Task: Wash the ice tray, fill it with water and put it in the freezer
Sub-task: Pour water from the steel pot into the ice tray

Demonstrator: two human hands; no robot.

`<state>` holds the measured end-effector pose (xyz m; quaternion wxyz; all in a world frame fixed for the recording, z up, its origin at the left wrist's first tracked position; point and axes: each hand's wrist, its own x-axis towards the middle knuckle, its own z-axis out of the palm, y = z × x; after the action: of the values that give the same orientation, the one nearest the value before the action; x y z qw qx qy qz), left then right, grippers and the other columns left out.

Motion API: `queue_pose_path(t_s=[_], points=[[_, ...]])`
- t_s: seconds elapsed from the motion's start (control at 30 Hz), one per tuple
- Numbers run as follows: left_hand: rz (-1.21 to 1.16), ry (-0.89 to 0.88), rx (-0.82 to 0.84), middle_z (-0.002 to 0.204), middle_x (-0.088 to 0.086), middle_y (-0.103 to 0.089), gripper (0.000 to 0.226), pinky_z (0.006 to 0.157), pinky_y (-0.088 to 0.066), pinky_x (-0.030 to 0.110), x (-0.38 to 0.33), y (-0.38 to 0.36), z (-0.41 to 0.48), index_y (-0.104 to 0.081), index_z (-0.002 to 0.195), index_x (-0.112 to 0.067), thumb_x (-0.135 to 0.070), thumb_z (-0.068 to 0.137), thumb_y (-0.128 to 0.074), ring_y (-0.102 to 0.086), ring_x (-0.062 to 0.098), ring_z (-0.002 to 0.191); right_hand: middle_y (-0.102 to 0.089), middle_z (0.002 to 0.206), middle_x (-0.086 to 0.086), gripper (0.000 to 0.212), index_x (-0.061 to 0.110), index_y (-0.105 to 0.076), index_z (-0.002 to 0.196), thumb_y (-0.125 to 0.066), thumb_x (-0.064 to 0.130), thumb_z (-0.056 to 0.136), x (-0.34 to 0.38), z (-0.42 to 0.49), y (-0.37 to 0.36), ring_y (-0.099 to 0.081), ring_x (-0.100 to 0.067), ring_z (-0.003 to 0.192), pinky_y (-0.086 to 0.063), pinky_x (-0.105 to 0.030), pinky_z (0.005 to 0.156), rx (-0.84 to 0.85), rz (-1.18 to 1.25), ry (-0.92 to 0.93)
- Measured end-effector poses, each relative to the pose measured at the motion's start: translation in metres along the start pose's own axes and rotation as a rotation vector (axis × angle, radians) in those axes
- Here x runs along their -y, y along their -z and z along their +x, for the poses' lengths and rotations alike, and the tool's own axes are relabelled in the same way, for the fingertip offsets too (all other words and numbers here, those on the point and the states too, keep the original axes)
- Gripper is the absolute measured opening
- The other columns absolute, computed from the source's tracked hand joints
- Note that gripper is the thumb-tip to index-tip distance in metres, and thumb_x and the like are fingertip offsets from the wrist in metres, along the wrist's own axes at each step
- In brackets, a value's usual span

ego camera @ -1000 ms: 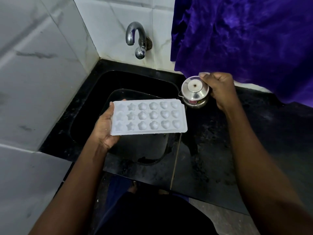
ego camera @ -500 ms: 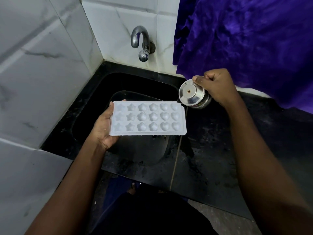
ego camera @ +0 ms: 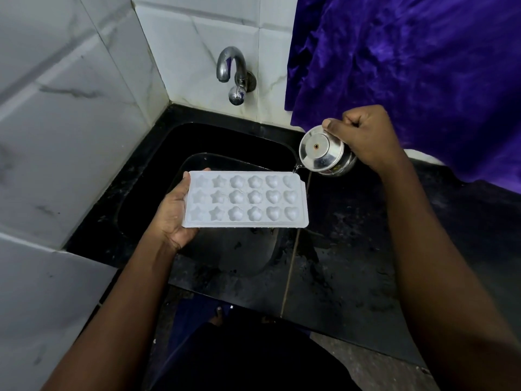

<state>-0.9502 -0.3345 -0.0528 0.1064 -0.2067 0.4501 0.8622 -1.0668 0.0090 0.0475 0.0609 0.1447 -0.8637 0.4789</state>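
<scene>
A white ice tray [ego camera: 244, 199] with star, flower and heart moulds is held level over the black sink [ego camera: 158, 176]. My left hand [ego camera: 174, 213] grips its left end, thumb on the top edge and palm beneath. My right hand [ego camera: 363, 136] grips a small steel kettle [ego camera: 324, 153] and tips it toward the tray's far right corner. A thin stream of water leaves the spout at that corner.
A steel tap [ego camera: 234, 74] juts from the white tiled wall above the sink. Purple cloth [ego camera: 408, 66] hangs at the right over the black counter [ego camera: 352, 249]. Marble-look tiles [ego camera: 56, 136] close off the left side.
My right hand lifted the kettle off the counter, brought it toward the tray and tilted it until water pours out. The tray stayed nearly still in my left hand.
</scene>
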Motion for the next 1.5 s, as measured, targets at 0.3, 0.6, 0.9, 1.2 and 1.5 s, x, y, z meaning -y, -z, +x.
queue_pose_path(t_s=[0.3, 0.6, 0.9, 1.2, 1.5], points=[[-0.039, 0.009, 0.010, 0.135, 0.010, -0.074, 0.048, 0.087, -0.066, 0.045, 0.001, -0.001, 0.000, -0.076, 0.122, -0.024, -0.054, 0.111, -0.041, -0.076, 0.027, 0.114, -0.036, 0.052, -0.005, 0.059, 0.002, -0.037, 0.057, -0.075, 0.026, 0.094, 0.005, 0.000, 0.003, -0.032, -0.012, 0.047, -0.031, -0.026, 0.049, -0.015, -0.006, 0.023], [-0.020, 0.013, 0.010, 0.128, 0.008, -0.077, 0.053, 0.087, -0.066, 0.044, -0.003, -0.006, -0.002, -0.085, 0.109, -0.027, -0.054, 0.111, -0.039, -0.078, 0.025, 0.109, -0.039, 0.050, -0.001, 0.057, 0.006, -0.040, 0.056, -0.076, 0.025, 0.094, 0.001, 0.000, 0.004, -0.033, -0.010, 0.045, -0.033, -0.024, 0.048, -0.053, 0.024, -0.020], [0.008, 0.023, 0.011, 0.125, 0.007, -0.078, 0.055, 0.087, -0.066, 0.044, -0.006, -0.009, 0.000, -0.086, 0.106, -0.029, -0.055, 0.112, -0.038, -0.078, 0.024, 0.108, -0.041, 0.058, -0.011, 0.062, -0.015, -0.041, 0.067, -0.076, 0.030, 0.093, 0.008, 0.002, 0.000, -0.037, -0.022, 0.052, -0.038, -0.028, 0.053, -0.167, 0.284, -0.104], [0.023, 0.022, 0.032, 0.133, 0.010, -0.075, 0.049, 0.089, -0.064, 0.045, -0.005, -0.009, 0.005, -0.071, 0.130, -0.023, -0.056, 0.110, -0.041, -0.076, 0.027, 0.114, -0.039, 0.054, -0.011, 0.059, -0.003, -0.040, 0.059, -0.076, 0.028, 0.094, 0.025, 0.010, -0.007, -0.035, -0.018, 0.050, -0.034, -0.027, 0.050, -0.049, 0.068, 0.025], [0.023, 0.031, 0.031, 0.136, 0.011, -0.073, 0.049, 0.099, -0.058, 0.051, -0.006, -0.005, 0.011, -0.071, 0.129, -0.023, -0.057, 0.110, -0.042, -0.075, 0.029, 0.117, -0.040, 0.052, -0.006, 0.058, 0.005, -0.041, 0.057, -0.076, 0.034, 0.093, 0.028, 0.013, -0.007, -0.035, -0.012, 0.049, -0.033, -0.025, 0.049, -0.020, -0.076, 0.040]])
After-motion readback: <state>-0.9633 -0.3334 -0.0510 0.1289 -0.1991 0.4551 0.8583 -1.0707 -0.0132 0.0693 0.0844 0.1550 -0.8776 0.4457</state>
